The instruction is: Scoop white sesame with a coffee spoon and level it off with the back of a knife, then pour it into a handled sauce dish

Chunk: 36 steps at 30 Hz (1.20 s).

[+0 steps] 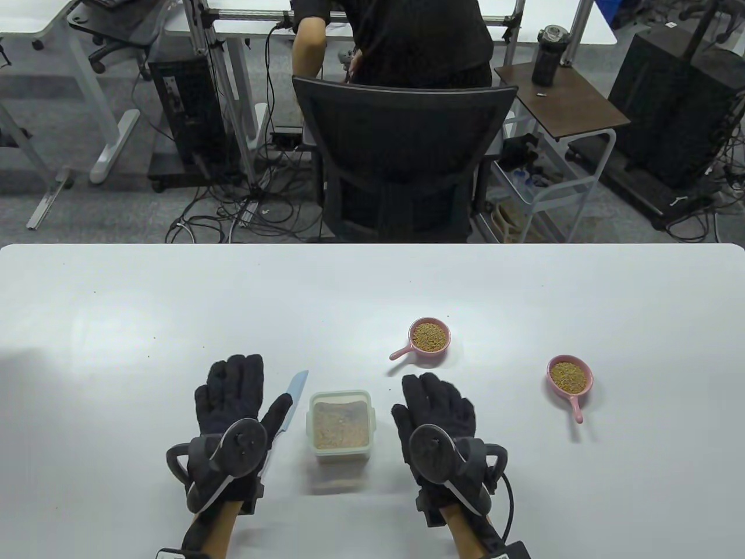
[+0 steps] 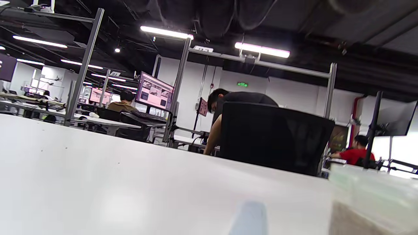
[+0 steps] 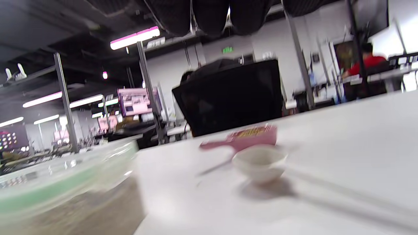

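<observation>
left hand [image 1: 230, 407] flat, over knife [image 1: 293, 402] | right hand [image 1: 433, 416] flat | spoon [image 3: 259, 161] only in right wrist view

Sesame tub [image 1: 340, 427] sits square between both hands, knife [image 1: 291, 402] tight on its left. Two pink dishes [image 1: 429, 336] [image 1: 569, 377] block the right; left and far worktop [image 1: 174, 303] wide open.
</observation>
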Motion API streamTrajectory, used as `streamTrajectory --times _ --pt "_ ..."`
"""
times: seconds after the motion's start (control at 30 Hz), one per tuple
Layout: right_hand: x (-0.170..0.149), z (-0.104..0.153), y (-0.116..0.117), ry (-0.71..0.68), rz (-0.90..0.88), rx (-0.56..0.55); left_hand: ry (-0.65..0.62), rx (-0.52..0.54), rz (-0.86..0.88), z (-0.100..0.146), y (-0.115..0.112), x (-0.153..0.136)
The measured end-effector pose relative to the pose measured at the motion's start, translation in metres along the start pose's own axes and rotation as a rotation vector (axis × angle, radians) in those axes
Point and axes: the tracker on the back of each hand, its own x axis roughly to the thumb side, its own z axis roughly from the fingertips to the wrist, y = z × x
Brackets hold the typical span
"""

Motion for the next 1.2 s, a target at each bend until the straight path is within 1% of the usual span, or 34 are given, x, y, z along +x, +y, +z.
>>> streamTrajectory --times 0.03,0.07,0.1,0.17,0.27,0.33,0.4,0.63,0.8,0.9,1.0,1.2 --pt "-0.007 0.002 -0.002 0.012 0.016 -0.048 0.008 0.007 0.045 0.000 0.000 -0.008" --pt "-0.013 0.003 -0.003 0.032 0.041 -0.095 0.025 -0.008 0.059 -0.001 -0.001 -0.016" --pt "-0.020 0.004 -0.003 0.048 0.076 -0.124 0.042 -0.031 0.045 -0.001 -0.002 -0.021" --pt "-0.029 0.004 0.000 0.090 0.111 -0.135 0.071 -0.043 -0.043 -0.001 -0.006 -0.029" --pt "-0.043 0.003 0.009 0.147 0.151 -0.119 0.081 -0.085 -0.119 -0.001 -0.016 -0.035" --pt "-0.053 0.002 0.015 0.204 0.179 -0.047 0.088 -0.121 -0.117 -0.001 -0.022 -0.036" --pt "-0.058 0.002 0.016 0.218 0.181 -0.025 0.082 -0.138 -0.128 -0.002 -0.025 -0.034" --pt "-0.058 0.002 0.018 0.222 0.162 -0.019 0.060 -0.139 -0.158 -0.002 -0.029 -0.029" --pt "-0.060 0.000 0.022 0.234 0.158 0.015 0.085 -0.176 -0.124 -0.003 -0.033 -0.035" --pt "-0.060 0.001 0.021 0.238 0.157 0.021 0.108 -0.175 -0.099 -0.002 -0.034 -0.041" --pt "-0.058 0.001 0.021 0.236 0.144 0.015 0.123 -0.177 -0.111 -0.002 -0.034 -0.044" --pt "-0.053 0.004 0.022 0.219 0.147 0.037 0.122 -0.205 -0.121 -0.002 -0.037 -0.042"
